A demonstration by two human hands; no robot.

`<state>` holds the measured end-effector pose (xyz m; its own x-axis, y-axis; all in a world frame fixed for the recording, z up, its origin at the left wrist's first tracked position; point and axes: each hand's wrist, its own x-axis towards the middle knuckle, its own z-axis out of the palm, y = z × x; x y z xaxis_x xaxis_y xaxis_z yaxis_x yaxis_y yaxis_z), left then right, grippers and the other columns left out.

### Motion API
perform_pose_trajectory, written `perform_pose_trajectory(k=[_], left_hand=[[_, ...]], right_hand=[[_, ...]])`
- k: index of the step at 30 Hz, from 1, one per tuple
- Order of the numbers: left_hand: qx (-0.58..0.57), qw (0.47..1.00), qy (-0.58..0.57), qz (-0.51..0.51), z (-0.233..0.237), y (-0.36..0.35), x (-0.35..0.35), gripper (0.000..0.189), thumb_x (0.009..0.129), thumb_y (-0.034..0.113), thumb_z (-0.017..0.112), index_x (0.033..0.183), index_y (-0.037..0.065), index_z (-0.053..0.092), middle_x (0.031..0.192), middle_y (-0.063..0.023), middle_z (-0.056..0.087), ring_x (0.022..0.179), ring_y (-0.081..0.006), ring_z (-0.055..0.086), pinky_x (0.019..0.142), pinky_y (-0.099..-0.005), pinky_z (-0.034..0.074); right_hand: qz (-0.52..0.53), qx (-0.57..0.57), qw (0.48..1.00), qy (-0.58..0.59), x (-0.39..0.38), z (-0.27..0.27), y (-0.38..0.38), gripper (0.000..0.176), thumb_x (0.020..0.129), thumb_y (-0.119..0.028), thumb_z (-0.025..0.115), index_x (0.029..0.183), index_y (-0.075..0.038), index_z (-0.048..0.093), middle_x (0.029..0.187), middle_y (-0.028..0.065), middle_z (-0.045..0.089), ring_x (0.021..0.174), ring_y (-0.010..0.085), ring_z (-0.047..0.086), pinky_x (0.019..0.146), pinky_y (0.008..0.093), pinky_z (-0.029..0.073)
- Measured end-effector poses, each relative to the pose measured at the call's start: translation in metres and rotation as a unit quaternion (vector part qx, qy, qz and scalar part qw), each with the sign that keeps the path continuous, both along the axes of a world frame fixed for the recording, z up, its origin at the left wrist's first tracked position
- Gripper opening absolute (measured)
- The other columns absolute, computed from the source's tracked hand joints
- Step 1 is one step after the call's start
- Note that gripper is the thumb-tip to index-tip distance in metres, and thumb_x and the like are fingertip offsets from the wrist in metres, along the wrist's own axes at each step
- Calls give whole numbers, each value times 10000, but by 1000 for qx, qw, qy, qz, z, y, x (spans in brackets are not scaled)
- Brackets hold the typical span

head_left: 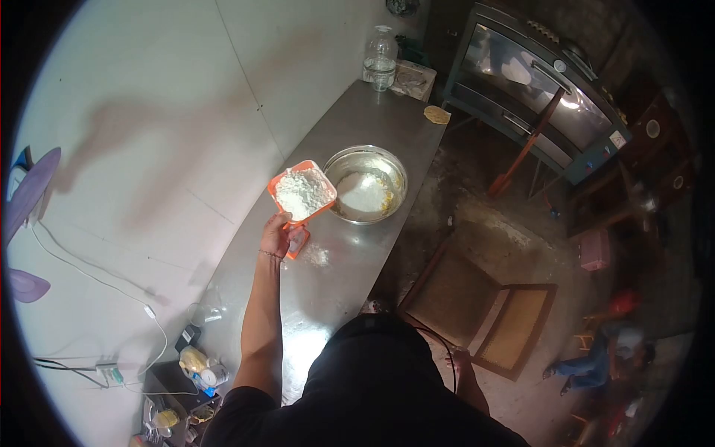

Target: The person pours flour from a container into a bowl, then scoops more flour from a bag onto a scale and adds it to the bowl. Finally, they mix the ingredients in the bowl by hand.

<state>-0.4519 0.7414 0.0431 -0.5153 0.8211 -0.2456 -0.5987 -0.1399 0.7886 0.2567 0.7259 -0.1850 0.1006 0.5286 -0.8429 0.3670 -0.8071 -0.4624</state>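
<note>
My left hand point(275, 237) grips the near edge of a square orange container point(302, 192) heaped with white flour. This container is held level over the steel table, just left of a wide metal mixing bowl point(365, 185), and overlaps its rim in this view. Inside the bowl lies white powder with yellow bits along one side. A smaller orange container point(298, 242) is right beside my left hand, with some flour spilled on the tabletop near it. My right hand point(463, 360) hangs low at my right side, close to a wooden-framed chair; its fingers are too unclear to read.
The steel table point(328, 276) runs along a white wall. At its far end are a large glass jar point(380, 59) and a tan piece point(437, 115). An oven point(536, 82) with a long wooden paddle point(525, 145) stands beyond. The chair point(477, 305) is at right; a seated person point(607, 354) is farther off.
</note>
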Motion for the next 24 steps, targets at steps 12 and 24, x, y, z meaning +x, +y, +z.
perform_pose_trajectory(k=[12, 24], left_hand=[[-133, 987, 71, -60, -4, 115, 9, 421, 858, 44, 780, 1187, -54, 536, 1138, -180, 682, 1014, -351, 726, 793, -386, 681], [-306, 893, 321, -74, -32, 169, 0, 668, 688, 136, 916, 1181, -41, 499, 1114, -156, 652, 827, -241, 734, 606, -334, 672]], right_hand=[[-90, -67, 988, 106, 53, -95, -11, 190, 976, -205, 647, 1149, -128, 666, 900, 105, 692, 674, 269, 675, 578, 418, 536], [-111, -52, 992, 27, 29, -50, -18, 288, 952, -213, 691, 1226, -125, 679, 1002, 137, 727, 765, 288, 723, 720, 465, 589]])
